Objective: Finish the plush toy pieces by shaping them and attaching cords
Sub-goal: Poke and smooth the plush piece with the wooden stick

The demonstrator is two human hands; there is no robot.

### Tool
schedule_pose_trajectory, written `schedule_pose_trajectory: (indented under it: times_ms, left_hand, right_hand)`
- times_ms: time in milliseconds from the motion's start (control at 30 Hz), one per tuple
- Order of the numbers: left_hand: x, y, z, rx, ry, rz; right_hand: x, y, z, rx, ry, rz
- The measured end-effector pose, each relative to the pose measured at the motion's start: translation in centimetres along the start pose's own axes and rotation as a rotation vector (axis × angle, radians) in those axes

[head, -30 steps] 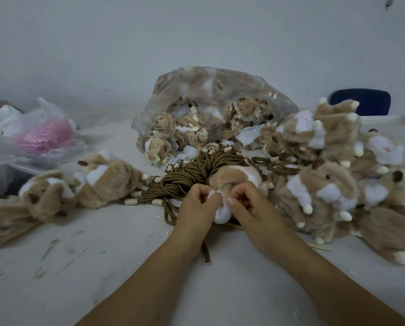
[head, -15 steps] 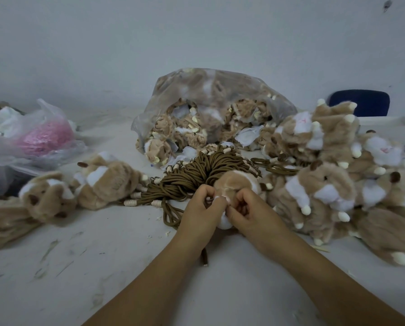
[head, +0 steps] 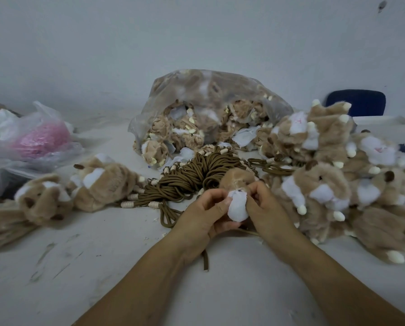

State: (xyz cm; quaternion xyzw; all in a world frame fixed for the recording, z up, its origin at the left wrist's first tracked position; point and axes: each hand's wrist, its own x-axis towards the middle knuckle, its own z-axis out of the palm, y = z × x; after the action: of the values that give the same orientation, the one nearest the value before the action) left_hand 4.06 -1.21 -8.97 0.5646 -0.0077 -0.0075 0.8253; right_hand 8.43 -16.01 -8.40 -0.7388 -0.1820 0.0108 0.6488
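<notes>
A tan and white plush piece (head: 238, 203) is held at the table's centre between both hands, its white end facing me. My left hand (head: 205, 214) grips it from the left with curled fingers. My right hand (head: 265, 208) pinches it from the right. A brown cord end (head: 205, 261) trails out below my left wrist. Behind the hands lies a bundle of brown cords (head: 196, 175) with pale beads.
A clear bag of plush pieces (head: 210, 109) lies open at the back. A heap of plush toys (head: 333, 175) fills the right side, and two more plush toys (head: 79, 187) lie at the left. A plastic bag with pink contents (head: 39, 140) sits far left. A blue chair back (head: 356, 102) stands behind.
The plush piece has turned in my hands, and more of its white end now shows between my fingers. Both hands stay in about the same place.
</notes>
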Motion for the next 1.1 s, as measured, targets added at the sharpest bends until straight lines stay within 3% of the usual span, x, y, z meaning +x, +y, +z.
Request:
schedule_pose_trajectory:
  times_ms: [200,567,667,867,1000,1100]
  left_hand:
    - [0.2,-0.2,-0.4,0.181,0.017,0.052]
    - [0.7,-0.6,-0.4,0.536,0.411,0.213]
    - [0.6,-0.6,-0.6,0.549,0.390,0.214]
    - [0.3,-0.2,-0.4,0.330,0.297,0.165]
    - [0.2,-0.2,-0.6,0.319,0.251,0.139]
    - [0.0,-0.2,-0.3,0.199,0.123,0.095]
  right_hand:
    - [-0.4,-0.3,0.4,0.060,-0.079,-0.029]
    - [-0.5,-0.2,0.8,-0.252,-0.185,-0.250]
    - [-0.6,0.0,0.8,-0.235,-0.177,-0.240]
    - [-0.3,-0.2,1.4,0.136,-0.190,-0.019]
    - [0.0,-0.2,1.4,0.092,-0.197,0.045]
    - [0.2,-0.2,0.8,0.066,-0.126,0.064]
